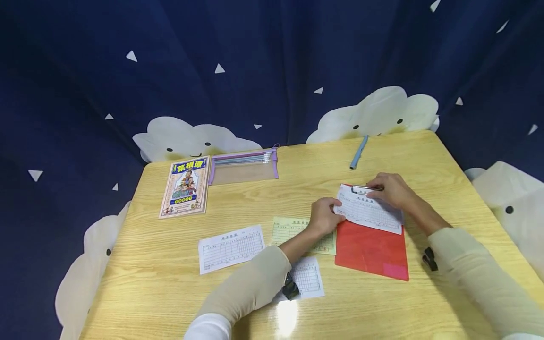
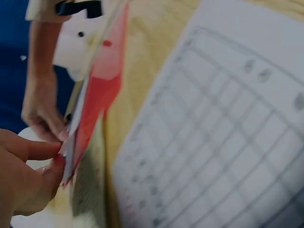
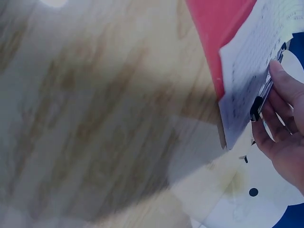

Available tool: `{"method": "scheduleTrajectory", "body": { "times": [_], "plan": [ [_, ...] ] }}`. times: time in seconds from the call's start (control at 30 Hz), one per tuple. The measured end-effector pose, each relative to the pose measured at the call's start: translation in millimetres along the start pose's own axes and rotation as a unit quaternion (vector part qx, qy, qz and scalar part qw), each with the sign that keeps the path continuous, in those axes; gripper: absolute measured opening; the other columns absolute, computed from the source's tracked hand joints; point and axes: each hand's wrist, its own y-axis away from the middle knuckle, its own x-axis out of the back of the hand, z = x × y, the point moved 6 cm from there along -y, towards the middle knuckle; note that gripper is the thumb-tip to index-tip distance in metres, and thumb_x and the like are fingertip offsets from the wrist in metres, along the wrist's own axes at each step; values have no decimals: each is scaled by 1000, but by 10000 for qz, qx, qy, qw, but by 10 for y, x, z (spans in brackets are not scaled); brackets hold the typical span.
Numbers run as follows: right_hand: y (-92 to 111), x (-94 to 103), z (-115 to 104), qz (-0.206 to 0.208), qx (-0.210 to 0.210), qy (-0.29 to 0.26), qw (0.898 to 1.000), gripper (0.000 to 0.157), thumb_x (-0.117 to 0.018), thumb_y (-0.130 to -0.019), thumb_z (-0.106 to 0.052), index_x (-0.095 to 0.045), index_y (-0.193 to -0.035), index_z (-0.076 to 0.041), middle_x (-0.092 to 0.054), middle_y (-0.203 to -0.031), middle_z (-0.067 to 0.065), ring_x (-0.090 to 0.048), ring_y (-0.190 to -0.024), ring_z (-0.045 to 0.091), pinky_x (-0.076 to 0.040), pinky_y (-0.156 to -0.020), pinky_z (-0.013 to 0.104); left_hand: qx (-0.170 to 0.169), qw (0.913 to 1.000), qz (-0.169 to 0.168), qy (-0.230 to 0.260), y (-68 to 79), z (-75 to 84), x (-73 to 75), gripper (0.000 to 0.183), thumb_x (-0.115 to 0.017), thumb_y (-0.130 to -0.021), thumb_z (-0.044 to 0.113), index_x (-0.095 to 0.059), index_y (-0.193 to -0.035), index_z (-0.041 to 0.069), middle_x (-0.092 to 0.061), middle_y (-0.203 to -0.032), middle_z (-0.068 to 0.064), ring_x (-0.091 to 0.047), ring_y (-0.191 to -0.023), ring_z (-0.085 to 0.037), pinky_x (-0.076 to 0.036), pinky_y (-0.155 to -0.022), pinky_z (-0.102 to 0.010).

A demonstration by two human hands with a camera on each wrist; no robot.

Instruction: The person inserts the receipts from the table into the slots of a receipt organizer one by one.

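A red clipboard [image 1: 369, 245] lies at the right of the table, with a white printed form [image 1: 369, 212] over its upper half. My left hand [image 1: 324, 216] pinches the form's left edge between thumb and fingers, at the board's side. At the top edge, the metal clip [image 1: 360, 190] is gripped by my right hand [image 1: 393, 189]. In the right wrist view, the thumb presses one side of the clip [image 3: 266, 92] while the fingers are behind it. The left wrist view shows both hands close together at the form's edge.
A yellow form [image 1: 282, 231] lies under my left wrist, partly hidden. Two more white forms are nearby, one at the left [image 1: 231, 248] and another below my forearm [image 1: 310, 278]. Farther back are a book [image 1: 184, 186], a purple-edged pencil pouch [image 1: 244, 174] and a blue pen [image 1: 359, 152].
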Motion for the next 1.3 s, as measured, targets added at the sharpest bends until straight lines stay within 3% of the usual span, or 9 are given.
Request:
{"method": "scheduleTrajectory", "body": {
  "times": [0.2, 0.4, 0.6, 0.8, 1.3],
  "plan": [
    [6, 11, -91, -70, 334, 418, 9985, 25, -76, -78, -13, -72, -97, 2, -64, -82, 10, -54, -70, 18, -43, -62, 33, -420, 9983, 93, -402, 37, 17, -107, 34, -80, -72, 4, -71, -104, 2, -68, -99, -8, -58, -87, -10, -46, -76, -15],
    [71, -16, -215, 299, 1041, 817, 9908, 20, -72, -82, -9, -70, -96, 5, -61, -83, 12, -55, -72, 23, -47, -65, 40, -674, 9959, 283, -524, 58, 18, -115, 33, -80, -71, 4, -71, -102, 1, -69, -106, -11, -63, -105, -19, -47, -92, -20],
    [113, -40, -228, 747, 1374, 990, 9827, 16, -70, -83, -6, -70, -94, 5, -60, -83, 12, -56, -75, 26, -49, -66, 40, -549, 9972, 252, -441, 42, 9, -139, 34, -79, -72, 3, -70, -105, 2, -68, -109, -10, -61, -106, -18, -46, -93, -20],
    [129, -12, -237, 901, 1428, 933, 9812, 14, -70, -82, -5, -70, -93, 4, -60, -82, 11, -57, -75, 26, -49, -66, 41, -585, 9967, 321, -469, 24, 12, -148, 34, -78, -71, 2, -70, -104, 2, -68, -107, -10, -61, -104, -18, -47, -92, -20],
    [152, -37, -214, 816, 1279, 976, 9836, 11, -67, -85, -5, -71, -93, 2, -60, -84, 10, -57, -79, 28, -49, -69, 42, -595, 9949, 504, -644, -29, 34, -173, 32, -77, -74, 5, -70, -106, 3, -68, -106, -7, -62, -104, -18, -47, -92, -21]
  ]
}}
